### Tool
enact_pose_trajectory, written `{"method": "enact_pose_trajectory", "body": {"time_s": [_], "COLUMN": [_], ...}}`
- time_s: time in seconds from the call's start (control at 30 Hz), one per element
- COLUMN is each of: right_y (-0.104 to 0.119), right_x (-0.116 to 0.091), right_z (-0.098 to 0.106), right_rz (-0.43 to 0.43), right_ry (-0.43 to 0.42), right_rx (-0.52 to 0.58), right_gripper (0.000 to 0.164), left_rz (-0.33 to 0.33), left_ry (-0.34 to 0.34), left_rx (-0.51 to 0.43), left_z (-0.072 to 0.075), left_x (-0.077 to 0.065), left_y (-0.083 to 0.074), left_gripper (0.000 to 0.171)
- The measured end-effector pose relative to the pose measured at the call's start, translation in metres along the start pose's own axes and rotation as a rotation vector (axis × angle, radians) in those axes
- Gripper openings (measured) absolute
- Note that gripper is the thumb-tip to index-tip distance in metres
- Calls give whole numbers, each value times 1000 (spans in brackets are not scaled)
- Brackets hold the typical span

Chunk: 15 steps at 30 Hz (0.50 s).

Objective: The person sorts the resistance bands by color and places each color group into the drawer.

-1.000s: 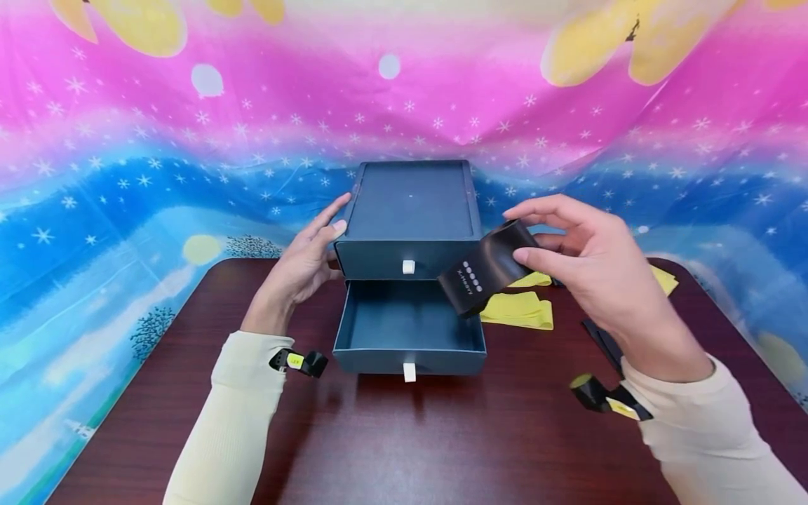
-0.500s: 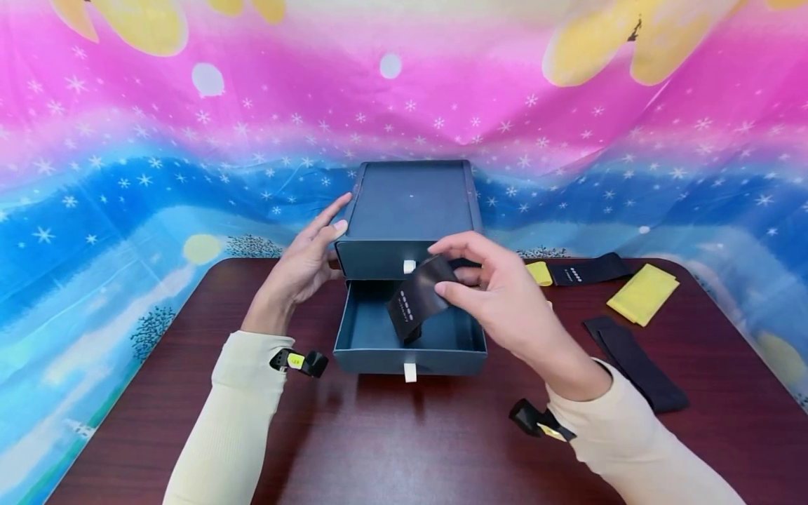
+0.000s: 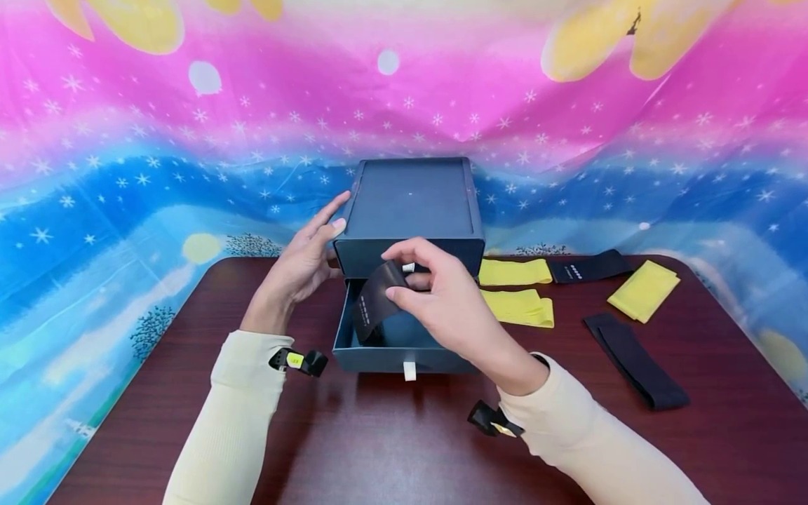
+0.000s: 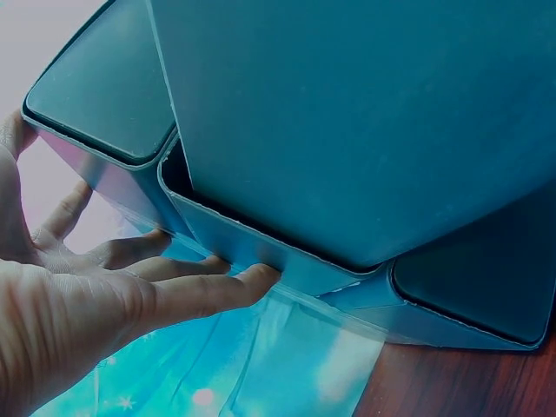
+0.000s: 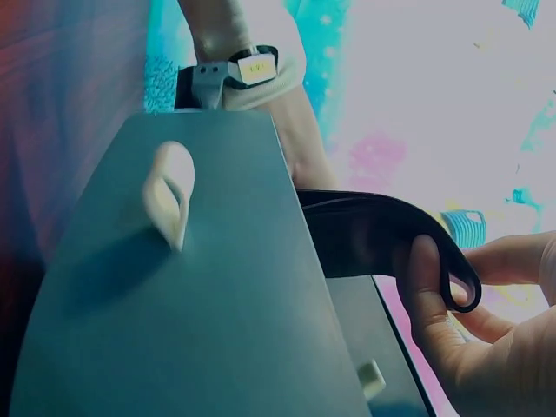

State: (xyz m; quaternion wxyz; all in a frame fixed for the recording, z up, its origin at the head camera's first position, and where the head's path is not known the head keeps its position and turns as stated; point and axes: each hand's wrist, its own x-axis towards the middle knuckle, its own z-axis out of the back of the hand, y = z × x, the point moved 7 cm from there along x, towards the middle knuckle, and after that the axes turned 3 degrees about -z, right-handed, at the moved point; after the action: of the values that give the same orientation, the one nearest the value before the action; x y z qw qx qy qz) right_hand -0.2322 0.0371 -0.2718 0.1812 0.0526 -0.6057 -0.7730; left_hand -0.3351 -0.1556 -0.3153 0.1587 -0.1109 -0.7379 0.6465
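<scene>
My right hand (image 3: 442, 298) pinches a folded black resistance band (image 3: 376, 298) between thumb and fingers. The band hangs down into the left part of the pulled-out lower drawer (image 3: 372, 360), its white dots and lettering facing forward. In the right wrist view, the band (image 5: 352, 234) loops round at the fingertips, behind the drawer's front with its pale pull tab (image 5: 169, 195). My left hand (image 3: 303, 266) rests against the left side of the dark blue drawer box (image 3: 410, 200), thumb near its top edge. Extended fingers (image 4: 208, 295) touch the box's side in the left wrist view.
Right of the box lie yellow bands (image 3: 514, 272), one of them a folded yellow band (image 3: 644, 291) farther right. A black band (image 3: 590, 267) lies at the back, and another black band (image 3: 634, 361) nearer. A patterned cloth (image 3: 404, 84) hangs behind the table.
My right hand has carried the black band left and slightly down, from the drawer's right side to its left part. My left hand keeps its place on the box.
</scene>
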Motion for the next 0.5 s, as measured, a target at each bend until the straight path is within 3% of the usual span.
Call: {"method": "enact_pose_trajectory", "body": {"time_s": [0.23,0.5], "right_y": [-2,-18], "right_x": [2,-1], "right_z": [-15,-14], "right_rz": [2,-30], "right_ry": [17,-9], "right_rx": [-25,-92], "right_gripper": [41,42], "left_rz": [0,-2], "left_ry": [-4,-12], "left_rx": [11,6], "left_z": [-1,0], "left_x": [0,0], "left_y": [0,1], "left_gripper": [58,57]}}
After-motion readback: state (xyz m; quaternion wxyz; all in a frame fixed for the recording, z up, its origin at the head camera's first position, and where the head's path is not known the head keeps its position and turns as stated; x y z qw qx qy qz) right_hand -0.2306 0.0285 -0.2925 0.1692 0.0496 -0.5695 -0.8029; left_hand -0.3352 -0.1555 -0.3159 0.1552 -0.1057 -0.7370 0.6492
